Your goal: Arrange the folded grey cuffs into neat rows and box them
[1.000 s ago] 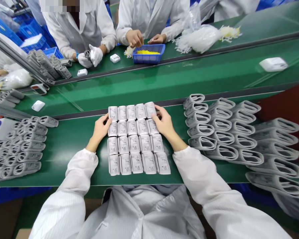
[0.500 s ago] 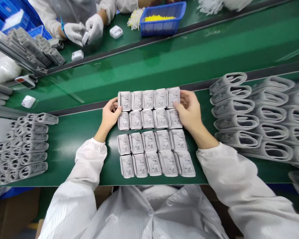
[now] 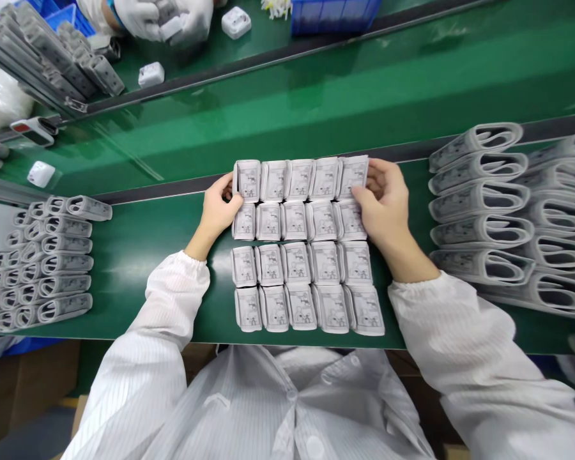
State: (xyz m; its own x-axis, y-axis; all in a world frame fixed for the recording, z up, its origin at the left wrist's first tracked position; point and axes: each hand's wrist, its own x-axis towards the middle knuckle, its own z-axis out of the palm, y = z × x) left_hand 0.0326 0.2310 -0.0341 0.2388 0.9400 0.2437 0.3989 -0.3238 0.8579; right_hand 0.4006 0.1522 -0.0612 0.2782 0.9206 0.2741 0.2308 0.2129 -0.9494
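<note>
Several flat grey folded pieces with printed faces lie in rows on the green table (image 3: 163, 281). My left hand (image 3: 219, 207) grips the left end of the top row (image 3: 300, 179), its thumb on the leftmost piece and its fingers behind. At the other end, my right hand (image 3: 386, 207) has its thumb on the front of the rightmost piece, with fingers round the outer side. The second row (image 3: 294, 221) sits directly against the top one. Below a narrow gap are two lower rows (image 3: 301, 306), which neither hand touches.
Rolled grey pieces are stacked at the left (image 3: 64, 263) and, larger, at the right (image 3: 483, 198). Beyond the green belt (image 3: 316, 96), a person's gloved hands (image 3: 182, 22) hold a small white object near a blue bin (image 3: 333, 16).
The view has shifted, so the far bin and gloved hands sit higher in frame. Both hands keep their grip on the top row, which looks slightly more raised.
</note>
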